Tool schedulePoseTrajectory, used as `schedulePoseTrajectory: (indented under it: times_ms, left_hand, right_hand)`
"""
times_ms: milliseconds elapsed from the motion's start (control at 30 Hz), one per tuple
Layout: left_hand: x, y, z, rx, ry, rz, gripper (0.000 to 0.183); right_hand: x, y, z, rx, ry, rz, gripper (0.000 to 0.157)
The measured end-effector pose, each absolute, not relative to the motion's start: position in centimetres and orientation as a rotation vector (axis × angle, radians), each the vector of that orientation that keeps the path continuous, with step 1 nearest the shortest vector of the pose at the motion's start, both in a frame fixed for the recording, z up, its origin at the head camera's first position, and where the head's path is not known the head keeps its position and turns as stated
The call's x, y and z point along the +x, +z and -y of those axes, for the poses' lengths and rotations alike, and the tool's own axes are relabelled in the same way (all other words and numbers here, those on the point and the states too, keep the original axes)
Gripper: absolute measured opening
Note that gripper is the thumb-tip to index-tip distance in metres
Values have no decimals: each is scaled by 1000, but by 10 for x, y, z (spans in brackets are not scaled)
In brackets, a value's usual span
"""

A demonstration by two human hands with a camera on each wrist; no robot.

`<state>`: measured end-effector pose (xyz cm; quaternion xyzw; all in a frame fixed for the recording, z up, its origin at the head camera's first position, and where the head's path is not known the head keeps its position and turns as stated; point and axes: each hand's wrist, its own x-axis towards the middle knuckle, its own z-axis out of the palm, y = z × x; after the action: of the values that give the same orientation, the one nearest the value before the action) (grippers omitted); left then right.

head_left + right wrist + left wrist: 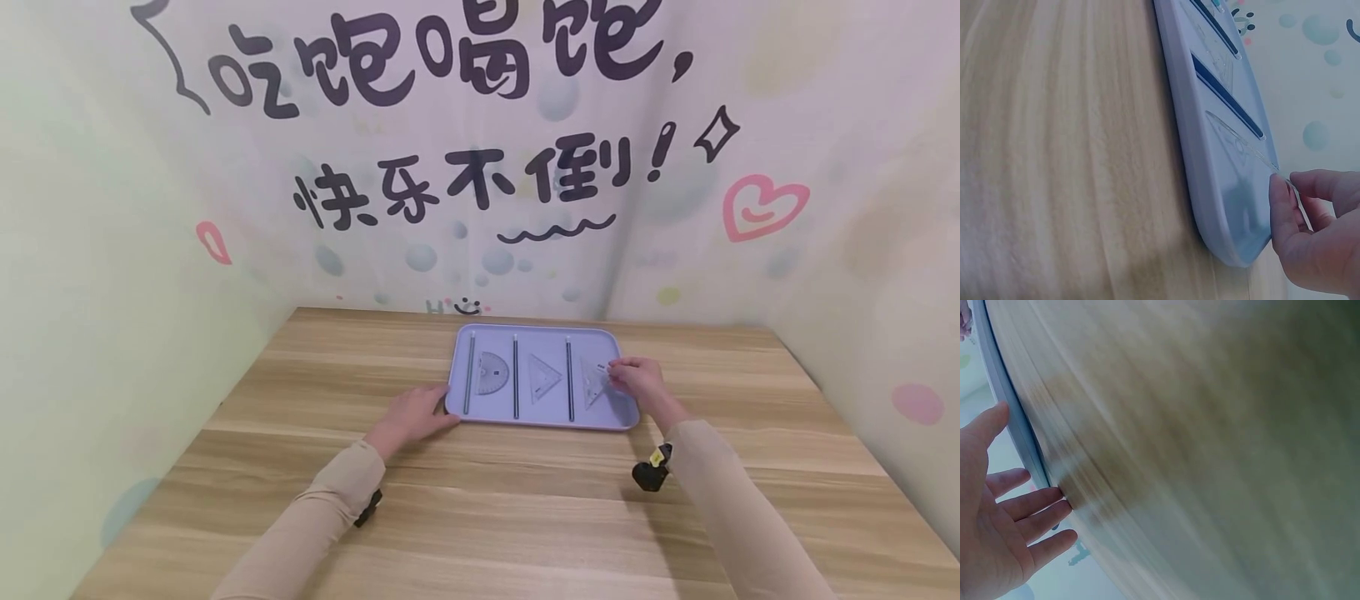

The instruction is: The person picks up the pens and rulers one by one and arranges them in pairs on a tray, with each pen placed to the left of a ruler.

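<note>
A pale lavender tray lies toward the far edge of the table. In it three dark pencils stand lengthwise in a row: a left pencil, a middle pencil and a right pencil. Between them lie a clear protractor and a clear set square. At the tray's right end my right hand pinches a second clear set square by its corner, tilted over the tray floor. My left hand touches the tray's front left corner, fingers spread and fairly straight.
The wood-grain table runs up to a printed cloth backdrop close behind the tray. More pale cloth hangs at both sides. A black wrist device hangs under the right wrist.
</note>
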<state>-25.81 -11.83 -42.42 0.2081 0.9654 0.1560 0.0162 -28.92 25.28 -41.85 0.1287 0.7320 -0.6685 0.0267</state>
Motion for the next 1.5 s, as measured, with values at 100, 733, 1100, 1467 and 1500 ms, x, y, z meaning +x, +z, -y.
schedulePoseTrajectory:
  times_ms: [100, 733, 1100, 1467, 1500]
  left_hand:
    - [-258, -424, 119, 653, 491, -3000, 58]
    - [-258, -427, 118, 622, 486, -2993, 61]
    - [-259, -428, 118, 627, 472, -2996, 61]
    - [-260, -428, 118, 629, 472, -2999, 61]
    - [-260, -428, 118, 634, 475, -3001, 60]
  right_hand:
    - [-289, -418, -251, 396, -2067, -2271, 35]
    - [-291, -423, -244, 509, -1801, -2647, 23]
    - [-288, -422, -241, 449, -1479, -2941, 16]
    - [-286, -422, -240, 365, -1267, -3078, 14]
    - [-285, -422, -239, 359, -1263, -3078, 14]
